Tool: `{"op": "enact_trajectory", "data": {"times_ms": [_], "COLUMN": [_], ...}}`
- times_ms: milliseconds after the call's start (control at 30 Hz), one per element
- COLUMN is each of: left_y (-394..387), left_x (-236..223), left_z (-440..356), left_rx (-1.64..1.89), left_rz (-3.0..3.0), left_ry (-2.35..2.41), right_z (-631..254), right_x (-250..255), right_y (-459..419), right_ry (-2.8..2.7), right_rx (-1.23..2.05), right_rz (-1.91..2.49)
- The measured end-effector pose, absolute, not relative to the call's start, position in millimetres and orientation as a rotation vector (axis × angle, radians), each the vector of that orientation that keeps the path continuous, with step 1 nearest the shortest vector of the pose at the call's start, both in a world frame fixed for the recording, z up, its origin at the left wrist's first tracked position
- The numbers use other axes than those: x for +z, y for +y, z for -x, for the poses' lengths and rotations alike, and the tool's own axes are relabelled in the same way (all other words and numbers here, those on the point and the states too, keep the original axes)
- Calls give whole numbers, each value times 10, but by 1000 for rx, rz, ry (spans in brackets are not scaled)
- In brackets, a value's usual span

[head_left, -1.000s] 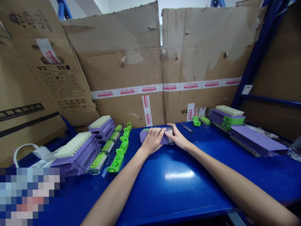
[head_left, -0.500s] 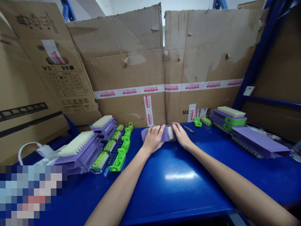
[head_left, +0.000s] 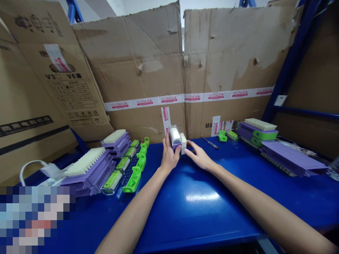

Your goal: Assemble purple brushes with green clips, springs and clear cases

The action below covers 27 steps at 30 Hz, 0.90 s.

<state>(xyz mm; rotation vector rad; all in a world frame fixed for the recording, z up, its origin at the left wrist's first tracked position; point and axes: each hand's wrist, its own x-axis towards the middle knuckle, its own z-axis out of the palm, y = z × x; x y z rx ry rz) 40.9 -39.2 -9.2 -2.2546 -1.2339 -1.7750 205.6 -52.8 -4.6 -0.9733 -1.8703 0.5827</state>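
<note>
A purple brush [head_left: 176, 143] with cream bristles is tipped up on its end above the middle of the table, its bristles facing right. Its upper end is a clear plastic part [head_left: 174, 133] with something white inside. Around the brush body wraps my left hand [head_left: 169, 155], its thumb on the near side. My right hand [head_left: 200, 157] is just right of the bristles, thumb and fingers apart, holding nothing; whether a fingertip touches the bristles I cannot tell. Behind it lies a screwdriver-like tool [head_left: 211, 143].
On the blue table [head_left: 190, 218], bright green brackets [head_left: 132, 180], springs and green-topped pieces [head_left: 113, 180] line up at left beside purple brushes [head_left: 88, 169]. More purple brushes [head_left: 261, 131] stand at right with a purple shell [head_left: 293, 157]. Cardboard sheets [head_left: 143, 77] wall the back.
The brush has turned from lying flat under both hands to tipped up, bristles now facing right. My left hand has rolled round with it; my right hand has come away from its end.
</note>
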Motion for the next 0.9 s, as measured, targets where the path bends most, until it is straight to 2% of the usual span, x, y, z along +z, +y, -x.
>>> {"op": "enact_trajectory", "data": {"times_ms": [233,367,567,767,900], "left_y": [-471,-494,-463,-438,-380], "left_x": [-59,-52,-103,-104,-94], "left_z": [-469,-485,-502,-513,-473], "left_rx": [-1955,-1912,-1857,-2030,-2132], "left_rz": [2281,2291,2329,2232,2059], "left_ry": [-1459,-1530,-1608,-1641,-1852], "right_z": [-2045,-2018,-2043,-2077,-2096], "right_x": [-88,-78,-52,-36,-34], "right_y": [-521,-531,-501,-487,-485], "right_ry": [-1925,-1835,-1657,-1651,-1712], "right_rx": [526,554,429,309,222], "right_rz": [904,876,976,1052,1084]}}
